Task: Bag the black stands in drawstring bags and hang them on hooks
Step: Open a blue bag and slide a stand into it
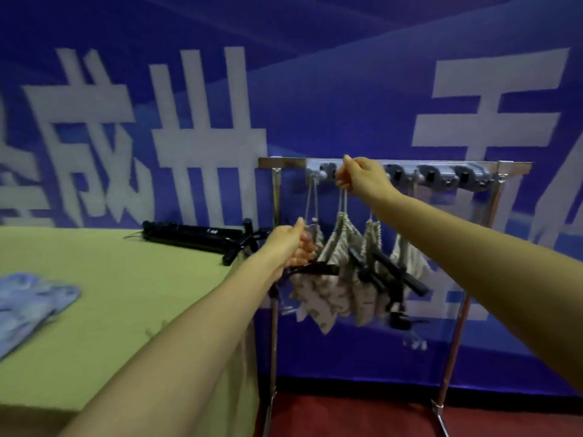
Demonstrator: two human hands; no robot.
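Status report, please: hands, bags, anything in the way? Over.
Right hand pinches drawstring at hook rail. Left hand grips bag lower down. One black stand unbagged on table. Neighbouring bags crowd close.

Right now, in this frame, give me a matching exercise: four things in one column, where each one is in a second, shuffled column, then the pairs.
1. right hand
2. left hand
3. loose black stand
4. blue fabric

A. near left of the green table
B. up at the hook rail, pinching a drawstring
C. lower down, holding the leftmost bag
D. lying flat at the table's far edge

Pairs: 1-B; 2-C; 3-D; 4-A
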